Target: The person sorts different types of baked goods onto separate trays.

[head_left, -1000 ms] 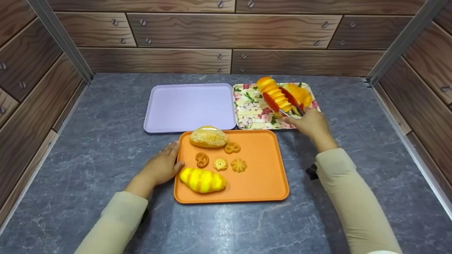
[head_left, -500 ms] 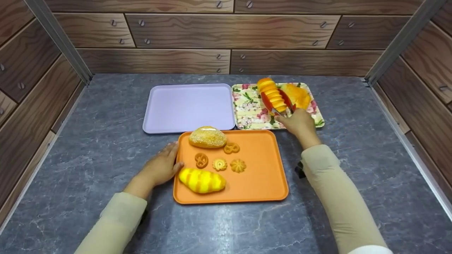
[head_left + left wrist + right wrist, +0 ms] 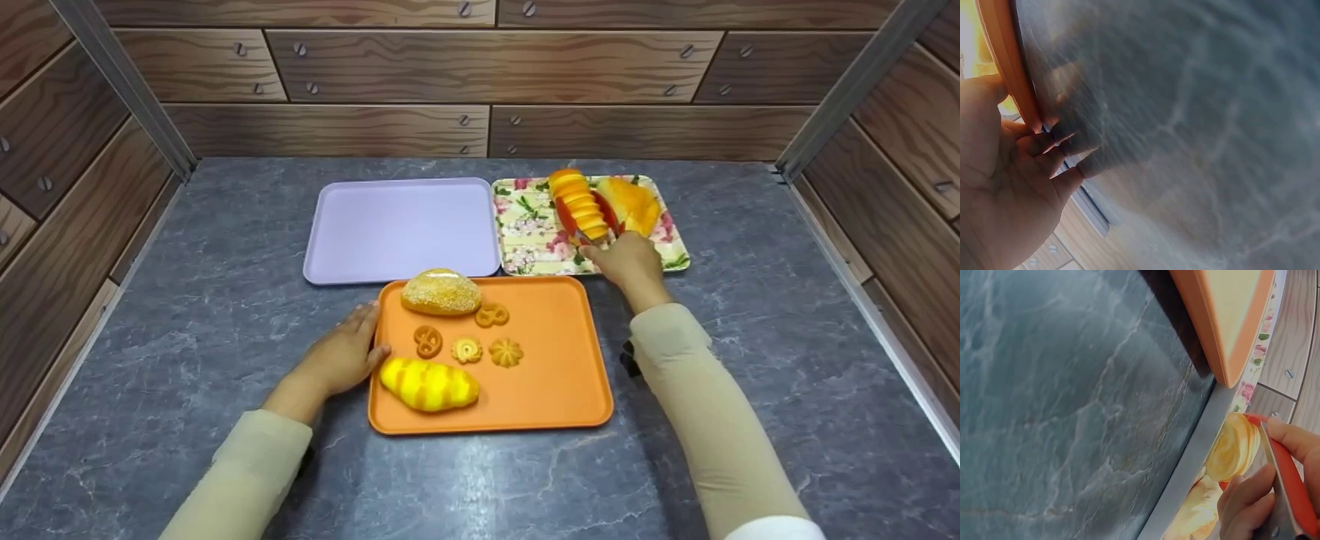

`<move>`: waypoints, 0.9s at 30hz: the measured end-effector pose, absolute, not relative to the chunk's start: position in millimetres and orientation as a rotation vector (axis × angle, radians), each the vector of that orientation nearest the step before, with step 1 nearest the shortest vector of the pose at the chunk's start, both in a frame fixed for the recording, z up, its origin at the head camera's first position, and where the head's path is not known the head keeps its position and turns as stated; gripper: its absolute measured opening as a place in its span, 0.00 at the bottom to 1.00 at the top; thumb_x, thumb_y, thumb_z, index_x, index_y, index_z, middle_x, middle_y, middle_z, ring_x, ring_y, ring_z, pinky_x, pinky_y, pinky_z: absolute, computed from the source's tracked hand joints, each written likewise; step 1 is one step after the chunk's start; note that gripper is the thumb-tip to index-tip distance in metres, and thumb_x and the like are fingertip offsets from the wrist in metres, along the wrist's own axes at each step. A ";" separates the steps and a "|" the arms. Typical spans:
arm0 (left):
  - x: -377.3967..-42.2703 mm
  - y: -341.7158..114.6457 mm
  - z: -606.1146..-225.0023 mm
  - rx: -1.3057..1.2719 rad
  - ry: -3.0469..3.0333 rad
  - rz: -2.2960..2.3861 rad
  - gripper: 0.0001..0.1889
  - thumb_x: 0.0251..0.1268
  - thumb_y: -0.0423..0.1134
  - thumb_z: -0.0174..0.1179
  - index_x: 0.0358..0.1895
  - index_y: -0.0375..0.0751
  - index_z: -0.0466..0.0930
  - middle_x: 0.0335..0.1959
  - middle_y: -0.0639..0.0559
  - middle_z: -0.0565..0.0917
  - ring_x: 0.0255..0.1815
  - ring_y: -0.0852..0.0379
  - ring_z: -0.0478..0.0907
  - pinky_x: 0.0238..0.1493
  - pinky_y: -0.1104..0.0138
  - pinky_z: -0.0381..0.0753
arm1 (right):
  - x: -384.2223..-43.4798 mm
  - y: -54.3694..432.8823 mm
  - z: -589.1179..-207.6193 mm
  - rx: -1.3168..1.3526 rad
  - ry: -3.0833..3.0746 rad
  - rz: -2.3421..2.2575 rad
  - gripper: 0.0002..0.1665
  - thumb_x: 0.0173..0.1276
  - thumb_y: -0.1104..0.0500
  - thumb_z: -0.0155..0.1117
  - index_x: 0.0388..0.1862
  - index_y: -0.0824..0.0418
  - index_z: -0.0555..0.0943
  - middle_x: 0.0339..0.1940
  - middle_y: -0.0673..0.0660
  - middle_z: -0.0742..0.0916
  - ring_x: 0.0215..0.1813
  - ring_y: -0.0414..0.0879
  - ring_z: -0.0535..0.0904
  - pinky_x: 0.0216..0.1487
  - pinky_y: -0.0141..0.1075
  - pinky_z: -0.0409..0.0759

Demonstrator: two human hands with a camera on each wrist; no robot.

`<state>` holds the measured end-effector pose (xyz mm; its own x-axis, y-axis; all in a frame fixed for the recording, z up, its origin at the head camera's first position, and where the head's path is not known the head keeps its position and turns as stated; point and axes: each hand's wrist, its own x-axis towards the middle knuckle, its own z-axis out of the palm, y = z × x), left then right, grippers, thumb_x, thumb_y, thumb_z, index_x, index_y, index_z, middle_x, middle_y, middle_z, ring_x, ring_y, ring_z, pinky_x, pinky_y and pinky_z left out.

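Note:
My right hand (image 3: 628, 264) grips metal tongs with red ends (image 3: 1292, 486), above the floral tray (image 3: 525, 257). The red ends lie on both sides of a long, ridged orange-yellow bread roll (image 3: 577, 202). Beside it on that tray is another golden bread (image 3: 631, 204), irregular in shape. My left hand (image 3: 341, 351) rests against the left edge of the orange tray (image 3: 547, 397), its thumb at the rim and its fingers extended along the outside. Nearest that hand, a yellow striped bread (image 3: 429, 384) lies on the orange tray.
A lilac tray (image 3: 405, 229) stands left of the floral one, behind the orange tray. The orange tray also bears a crusty oval bread (image 3: 442, 292), two pretzels (image 3: 428, 341) and two round cookies (image 3: 506, 352). Wood-patterned walls (image 3: 480, 67) enclose the grey marbled tabletop (image 3: 210, 315).
My right hand has shifted left with the tongs and turned slightly. The ridged roll between the tong ends has sunk slightly toward the floral tray. My left hand stays at the orange tray.

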<state>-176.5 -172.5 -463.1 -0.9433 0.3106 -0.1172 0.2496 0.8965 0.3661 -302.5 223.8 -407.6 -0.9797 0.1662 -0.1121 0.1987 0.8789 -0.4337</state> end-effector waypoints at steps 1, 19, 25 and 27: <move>-176.6 -172.6 -463.2 0.432 2.892 0.524 0.36 0.73 0.46 0.50 0.74 0.29 0.47 0.71 0.29 0.55 0.71 0.36 0.53 0.68 0.47 0.55 | -302.8 223.6 -407.3 0.288 2.975 -0.691 0.33 0.61 0.36 0.61 0.36 0.68 0.78 0.38 0.66 0.82 0.34 0.57 0.76 0.33 0.47 0.74; -176.4 -172.1 -464.0 0.433 2.894 0.526 0.36 0.73 0.46 0.50 0.73 0.29 0.48 0.71 0.29 0.55 0.71 0.35 0.52 0.68 0.46 0.54 | -303.1 221.8 -408.6 0.327 2.949 -0.659 0.40 0.61 0.33 0.59 0.44 0.72 0.78 0.43 0.68 0.82 0.41 0.60 0.78 0.42 0.51 0.77; -176.3 -172.3 -463.9 0.447 2.897 0.524 0.36 0.73 0.46 0.50 0.73 0.29 0.48 0.71 0.29 0.56 0.71 0.36 0.53 0.68 0.46 0.55 | -302.3 221.1 -408.7 0.315 2.965 -0.686 0.42 0.59 0.31 0.58 0.43 0.71 0.78 0.41 0.68 0.82 0.41 0.61 0.79 0.40 0.51 0.77; -176.4 -172.4 -464.2 0.446 2.897 0.522 0.36 0.73 0.46 0.50 0.73 0.29 0.48 0.71 0.29 0.55 0.71 0.36 0.53 0.68 0.46 0.55 | -302.3 221.1 -408.7 0.311 2.969 -0.709 0.43 0.58 0.30 0.58 0.43 0.71 0.76 0.40 0.68 0.82 0.41 0.62 0.79 0.41 0.52 0.76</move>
